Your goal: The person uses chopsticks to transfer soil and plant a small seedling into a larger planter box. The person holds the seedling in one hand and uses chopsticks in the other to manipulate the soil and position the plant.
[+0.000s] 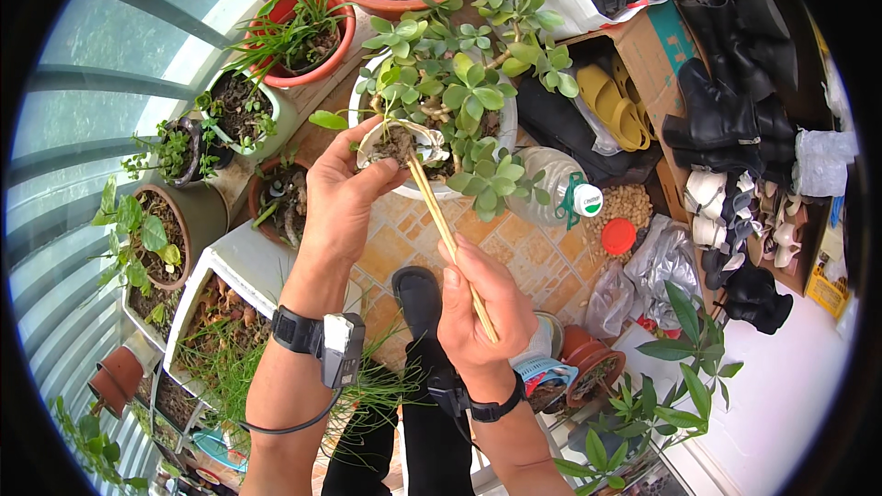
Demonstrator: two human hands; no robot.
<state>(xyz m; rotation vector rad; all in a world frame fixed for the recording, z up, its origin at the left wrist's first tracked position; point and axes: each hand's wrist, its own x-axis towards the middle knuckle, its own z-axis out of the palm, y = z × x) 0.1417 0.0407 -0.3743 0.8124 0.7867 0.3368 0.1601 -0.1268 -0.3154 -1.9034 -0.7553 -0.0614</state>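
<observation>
My left hand [351, 186] grips a small whitish, shell-like container [439, 151] by its left side, thumb at the front rim. Dark soil [394, 143] fills it, and a thin green seedling [387, 107] stands up from the soil. In my right hand [482, 303] is a pair of wooden chopsticks [441, 217], held together and slanting up to the left; their tips touch the soil at the container's right side. Just behind the container stands a jade plant [472, 93] in a round white pot [511, 127].
Potted plants line the left, including a red pot [344, 48] and a white planter [241, 258]. A clear plastic bottle [544, 182] and a red cap [618, 236] are right of the jade plant. Cardboard boxes [644, 48] hold shoes and boots [716, 117] farther right. A leafy plant [689, 386] rises at lower right.
</observation>
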